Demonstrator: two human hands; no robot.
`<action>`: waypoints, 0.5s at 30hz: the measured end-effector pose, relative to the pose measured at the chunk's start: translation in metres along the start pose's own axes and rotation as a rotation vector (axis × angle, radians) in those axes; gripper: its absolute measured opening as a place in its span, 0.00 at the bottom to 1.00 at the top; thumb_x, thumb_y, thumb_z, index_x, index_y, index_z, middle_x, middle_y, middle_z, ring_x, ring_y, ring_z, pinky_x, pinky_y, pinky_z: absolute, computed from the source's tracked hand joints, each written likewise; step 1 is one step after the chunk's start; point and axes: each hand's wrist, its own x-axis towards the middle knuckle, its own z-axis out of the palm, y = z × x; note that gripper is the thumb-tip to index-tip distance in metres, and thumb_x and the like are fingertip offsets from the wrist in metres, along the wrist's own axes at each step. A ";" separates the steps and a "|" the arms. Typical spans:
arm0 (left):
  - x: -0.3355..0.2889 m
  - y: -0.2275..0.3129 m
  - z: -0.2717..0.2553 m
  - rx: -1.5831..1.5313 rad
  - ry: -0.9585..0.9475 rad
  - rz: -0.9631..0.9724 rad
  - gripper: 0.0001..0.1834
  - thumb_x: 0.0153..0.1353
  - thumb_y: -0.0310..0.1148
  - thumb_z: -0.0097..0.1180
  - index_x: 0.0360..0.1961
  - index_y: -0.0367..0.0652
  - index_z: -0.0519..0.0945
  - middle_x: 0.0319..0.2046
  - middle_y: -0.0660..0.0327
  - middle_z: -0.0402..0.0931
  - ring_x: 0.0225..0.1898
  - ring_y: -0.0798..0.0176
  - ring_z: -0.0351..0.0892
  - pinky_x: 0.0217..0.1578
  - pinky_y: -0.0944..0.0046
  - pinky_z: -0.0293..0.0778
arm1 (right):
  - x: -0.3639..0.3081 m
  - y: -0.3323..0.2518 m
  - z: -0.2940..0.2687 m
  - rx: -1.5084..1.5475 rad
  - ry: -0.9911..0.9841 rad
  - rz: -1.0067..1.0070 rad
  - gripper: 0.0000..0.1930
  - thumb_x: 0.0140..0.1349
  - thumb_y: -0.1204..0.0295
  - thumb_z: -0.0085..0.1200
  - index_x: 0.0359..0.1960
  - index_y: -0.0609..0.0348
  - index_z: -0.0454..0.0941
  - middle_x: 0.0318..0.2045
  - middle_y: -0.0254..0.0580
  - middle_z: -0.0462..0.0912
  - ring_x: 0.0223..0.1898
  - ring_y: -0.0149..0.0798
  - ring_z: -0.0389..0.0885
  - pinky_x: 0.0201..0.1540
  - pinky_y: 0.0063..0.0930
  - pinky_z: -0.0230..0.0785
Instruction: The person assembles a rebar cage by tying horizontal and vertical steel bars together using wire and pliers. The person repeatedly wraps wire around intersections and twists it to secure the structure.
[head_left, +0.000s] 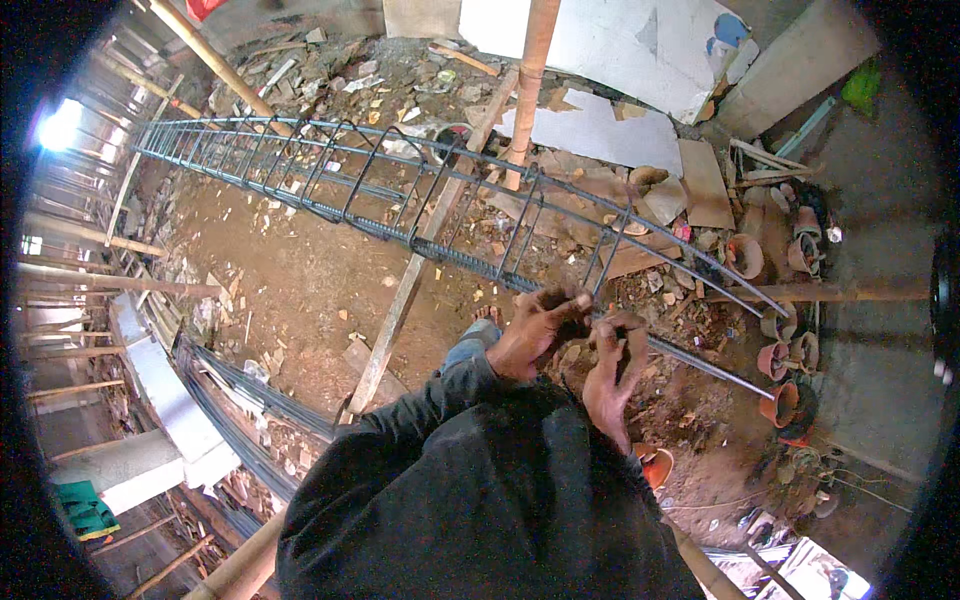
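A long rebar cage (pixel 460 262) of dark steel bars with square stirrups runs from the far left to the near right, in front of my body. My left hand (pixel 530 338) is at its near bar, beside a stirrup (pixel 605 250), with thumb and fingers drawn together in a pinch. Just to the right, my right hand (pixel 612 375) is raised with its fingers curled toward the thumb, close to the same bar. Anything thin between the fingertips of either hand is too small to make out.
A wooden plank (pixel 400 315) crosses under the cage, and a bamboo post (pixel 530 85) stands beyond it. Several orange buckets (pixel 780 402) line the right side. Bundled rebar (pixel 240 400) lies at the left. Rubble and a white board (pixel 600 125) cover the far ground.
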 end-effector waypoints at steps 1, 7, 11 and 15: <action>0.003 0.006 -0.001 0.344 0.012 0.107 0.13 0.69 0.38 0.66 0.36 0.39 0.80 0.32 0.64 0.80 0.34 0.72 0.78 0.32 0.66 0.72 | 0.007 -0.008 -0.002 0.027 -0.018 0.013 0.04 0.72 0.72 0.54 0.43 0.58 0.75 0.36 0.34 0.75 0.35 0.29 0.71 0.41 0.27 0.67; 0.005 0.032 0.011 1.168 0.092 1.159 0.17 0.61 0.38 0.73 0.38 0.38 0.79 0.36 0.55 0.81 0.31 0.55 0.77 0.26 0.55 0.66 | 0.049 -0.045 -0.002 -0.508 0.016 -0.233 0.06 0.72 0.73 0.56 0.45 0.62 0.78 0.34 0.41 0.84 0.36 0.35 0.80 0.40 0.30 0.74; 0.012 0.045 0.019 1.601 -0.067 0.908 0.26 0.54 0.35 0.70 0.52 0.37 0.77 0.44 0.50 0.77 0.49 0.45 0.74 0.48 0.43 0.66 | 0.060 -0.054 0.010 -0.266 -0.019 0.042 0.04 0.70 0.73 0.60 0.41 0.60 0.81 0.34 0.36 0.84 0.35 0.31 0.80 0.41 0.27 0.73; 0.032 0.052 0.005 1.580 -0.408 0.536 0.24 0.54 0.28 0.62 0.53 0.38 0.75 0.49 0.49 0.76 0.56 0.44 0.72 0.56 0.37 0.61 | 0.069 -0.058 0.025 -0.288 -0.096 0.137 0.05 0.68 0.72 0.63 0.41 0.59 0.81 0.31 0.31 0.83 0.30 0.25 0.78 0.36 0.23 0.72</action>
